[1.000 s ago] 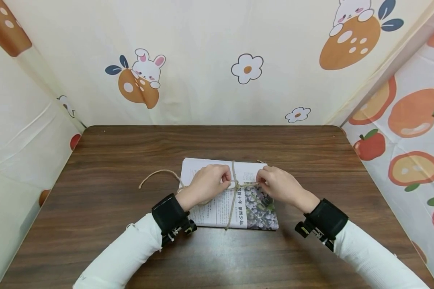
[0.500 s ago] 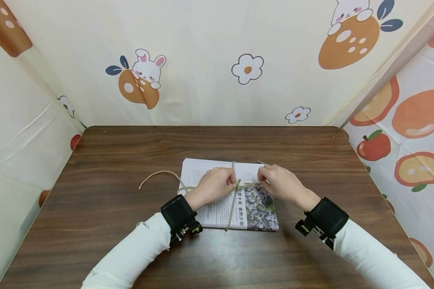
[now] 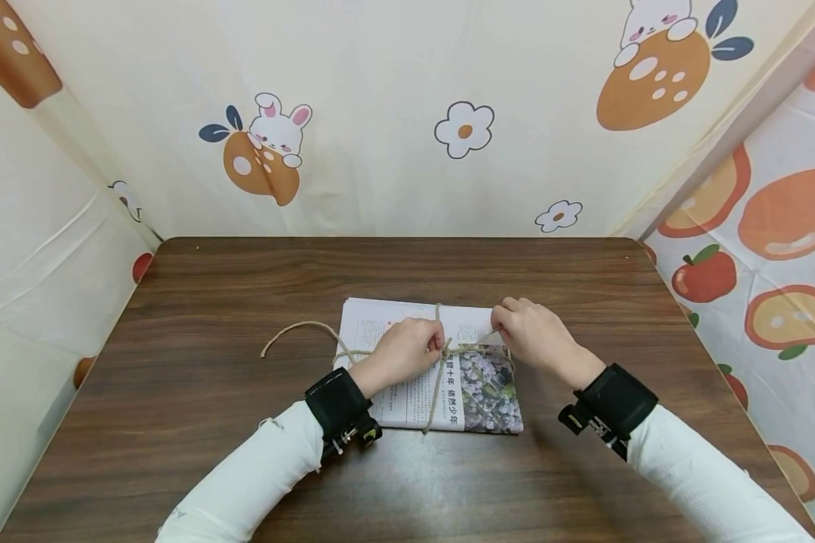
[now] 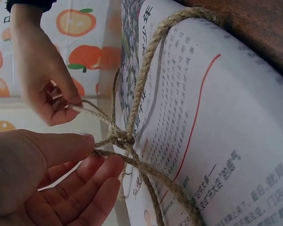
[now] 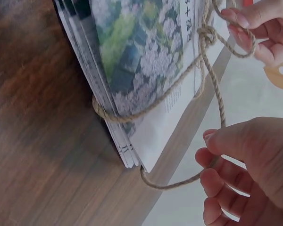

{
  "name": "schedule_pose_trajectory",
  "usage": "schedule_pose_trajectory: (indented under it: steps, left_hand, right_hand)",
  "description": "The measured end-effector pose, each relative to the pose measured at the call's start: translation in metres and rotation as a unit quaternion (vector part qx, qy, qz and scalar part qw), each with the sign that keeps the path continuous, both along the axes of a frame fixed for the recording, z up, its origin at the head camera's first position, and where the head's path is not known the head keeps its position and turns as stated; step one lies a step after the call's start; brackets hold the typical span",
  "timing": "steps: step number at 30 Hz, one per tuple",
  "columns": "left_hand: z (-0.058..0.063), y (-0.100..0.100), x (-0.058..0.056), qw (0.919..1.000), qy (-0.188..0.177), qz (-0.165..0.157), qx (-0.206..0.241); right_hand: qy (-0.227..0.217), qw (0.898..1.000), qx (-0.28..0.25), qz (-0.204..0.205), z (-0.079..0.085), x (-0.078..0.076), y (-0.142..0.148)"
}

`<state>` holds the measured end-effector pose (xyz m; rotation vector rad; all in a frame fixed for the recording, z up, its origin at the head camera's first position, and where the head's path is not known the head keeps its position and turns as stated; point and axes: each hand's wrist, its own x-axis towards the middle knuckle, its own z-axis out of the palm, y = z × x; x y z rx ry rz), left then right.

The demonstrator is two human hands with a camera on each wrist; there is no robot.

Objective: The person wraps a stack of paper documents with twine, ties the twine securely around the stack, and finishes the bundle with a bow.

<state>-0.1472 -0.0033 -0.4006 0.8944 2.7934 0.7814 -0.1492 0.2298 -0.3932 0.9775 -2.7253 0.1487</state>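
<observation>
A stack of folded newspapers point(image 3: 407, 407) lies flat on the table, bound crosswise with jute twine point(image 5: 153, 107). Its top sheet carries a printed photo of purple flowers point(image 3: 490, 388). At the crossing sits a knot point(image 5: 207, 36). Close to that knot, my left hand point(image 3: 407, 348) pinches a looped piece of twine between thumb and fingers. My right hand point(image 3: 536, 334), above the stack's right far corner, pinches a strand that runs taut from the knot. In the right wrist view, more of this strand point(image 5: 172, 186) hangs from my right fingers towards the stack's edge.
A loose twine tail point(image 3: 306, 323) curves over the brown wooden table point(image 3: 210, 422) left of the stack. Behind the table hangs a cream printed curtain point(image 3: 373, 151). A fruit-patterned cloth point(image 3: 706, 275) hangs along the right side.
My left hand has moved right to the knot and pinches twine there. My right hand has shifted slightly right and away, drawing its strand up off the papers.
</observation>
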Motion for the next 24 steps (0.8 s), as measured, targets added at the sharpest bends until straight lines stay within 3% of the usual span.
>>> schedule_pose_trajectory:
  steps: [9,16,24]
  left_hand:
    - [-0.002,-0.002,0.002,0.9999,0.01,-0.005,0.006]
    - [-0.003,0.0,0.003,0.9998,0.015,-0.009,0.008]
    - [-0.005,0.0,0.005,0.9996,0.015,-0.014,0.018]
  right_hand:
    - [0.012,1.0,0.01,0.011,0.008,-0.015,-0.007]
    - [0.035,0.997,0.026,0.059,0.02,-0.033,-0.028]
    - [-0.01,0.993,0.029,0.115,0.025,-0.042,-0.06]
